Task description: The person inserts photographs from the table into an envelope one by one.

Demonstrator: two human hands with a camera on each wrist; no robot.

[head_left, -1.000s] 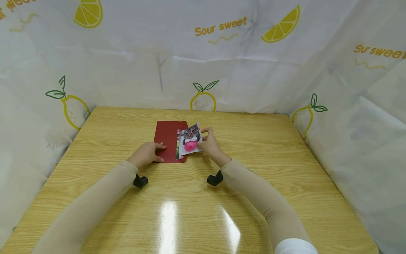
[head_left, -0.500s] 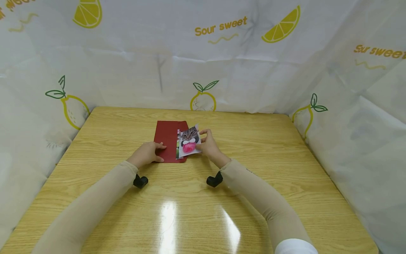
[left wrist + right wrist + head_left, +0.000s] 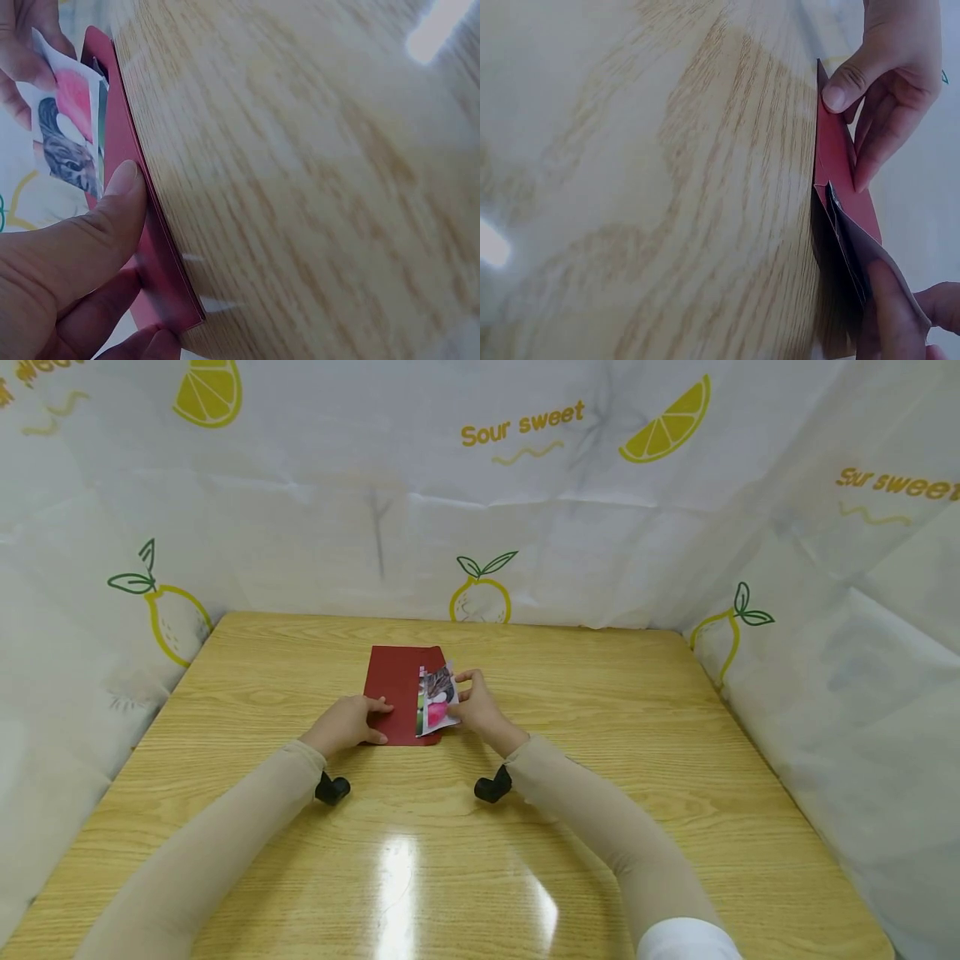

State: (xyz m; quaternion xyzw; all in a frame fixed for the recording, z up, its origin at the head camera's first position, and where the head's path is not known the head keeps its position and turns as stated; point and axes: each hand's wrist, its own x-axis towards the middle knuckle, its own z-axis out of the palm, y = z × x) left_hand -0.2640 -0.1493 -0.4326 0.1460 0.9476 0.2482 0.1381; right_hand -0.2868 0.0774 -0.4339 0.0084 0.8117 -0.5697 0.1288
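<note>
A red envelope (image 3: 393, 672) lies on the table, its right-hand side with a flap facing my right hand. My left hand (image 3: 345, 722) rests on its left part, thumb and fingers pressing the red face. My right hand (image 3: 483, 714) pinches a photo (image 3: 438, 702) of a grey tabby cat above a pink ball. The photo stands tilted at the envelope's mouth; how far in its left edge goes cannot be told. Another picture with a green strip (image 3: 421, 717) shows at the mouth beside it. In the right wrist view the photo (image 3: 862, 244) is seen edge-on, thumb and fingers round it.
The wooden table (image 3: 600, 693) extends on all sides of the envelope. White sheeting (image 3: 300, 527) with lemon prints stands behind and at both sides. A black wrist mount (image 3: 492, 787) hangs under the right wrist, and another black mount (image 3: 332, 789) under the left.
My right hand has moved left with the photo, toward the envelope's mouth. Less of the cat picture shows in the head view. The left hand and the envelope have stayed in place.
</note>
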